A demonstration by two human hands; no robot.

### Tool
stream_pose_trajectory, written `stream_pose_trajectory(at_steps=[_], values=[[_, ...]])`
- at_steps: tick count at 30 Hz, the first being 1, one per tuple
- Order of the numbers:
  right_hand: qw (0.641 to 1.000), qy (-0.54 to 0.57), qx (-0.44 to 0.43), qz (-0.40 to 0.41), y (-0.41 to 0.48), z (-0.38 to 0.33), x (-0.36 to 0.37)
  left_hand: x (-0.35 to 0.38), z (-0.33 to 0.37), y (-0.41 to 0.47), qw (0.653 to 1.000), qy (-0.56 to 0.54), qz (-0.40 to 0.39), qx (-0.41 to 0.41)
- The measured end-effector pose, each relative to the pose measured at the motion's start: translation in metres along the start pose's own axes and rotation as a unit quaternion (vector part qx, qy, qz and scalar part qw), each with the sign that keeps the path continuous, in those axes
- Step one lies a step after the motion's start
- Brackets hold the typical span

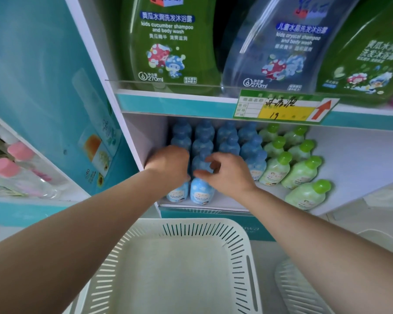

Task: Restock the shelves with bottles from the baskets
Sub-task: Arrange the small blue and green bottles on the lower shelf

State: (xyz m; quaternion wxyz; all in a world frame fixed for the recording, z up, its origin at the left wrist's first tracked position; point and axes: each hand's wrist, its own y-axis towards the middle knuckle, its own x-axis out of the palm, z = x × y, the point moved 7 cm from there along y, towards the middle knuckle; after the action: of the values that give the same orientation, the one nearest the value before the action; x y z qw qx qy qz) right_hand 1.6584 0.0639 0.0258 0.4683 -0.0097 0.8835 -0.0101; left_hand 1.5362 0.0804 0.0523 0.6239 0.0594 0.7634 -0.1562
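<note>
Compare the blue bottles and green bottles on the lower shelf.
The blue bottles have blue caps, the green bottles green caps. The blue bottles stand left, the green bottles right. The left hand and right hand are at blue bottles; green bottles go untouched. Both share one shape and stand in rows.

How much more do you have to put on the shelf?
Nearly done, it looks. The white basket is empty, and blue bottles and green bottles stand in rows on the shelf. The left grip holds the front-left blue bottle; the right grip pinches the neighbour bottle. A second basket is mostly out of view.
</note>
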Motion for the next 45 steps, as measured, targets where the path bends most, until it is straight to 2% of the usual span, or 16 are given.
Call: stream_pose_trajectory(at_steps=[3,8,12,30,34,40,45], values=[[0.999,-0.035,-0.006,0.039,0.019,-0.002,-0.011,-0.016,-0.008,0.013,0.998,-0.023,0.047,-0.033],[0.996,-0.088,0.002,-0.015,0.037,-0.003,0.000,-0.006,-0.004,0.024,0.999,0.019,0.042,-0.024],[0.997,-0.076,0.004,-0.013,0.043,-0.001,0.007,-0.002,-0.008,0.030,0.998,0.008,0.045,-0.047],[0.999,-0.046,-0.015,-0.014,0.042,-0.001,0.003,-0.002,-0.007,0.035,0.999,0.022,0.013,-0.033],[0.998,-0.055,-0.024,-0.025,0.046,-0.003,0.002,0.003,-0.010,0.038,0.999,-0.015,-0.005,-0.048],[0.996,-0.079,-0.038,-0.023,0.048,-0.004,0.000,0.003,-0.008,0.037,0.999,0.006,0.023,-0.036],[0.995,-0.087,-0.037,-0.026,0.049,-0.004,0.001,0.004,-0.009,0.039,0.999,-0.013,0.012,-0.049]])
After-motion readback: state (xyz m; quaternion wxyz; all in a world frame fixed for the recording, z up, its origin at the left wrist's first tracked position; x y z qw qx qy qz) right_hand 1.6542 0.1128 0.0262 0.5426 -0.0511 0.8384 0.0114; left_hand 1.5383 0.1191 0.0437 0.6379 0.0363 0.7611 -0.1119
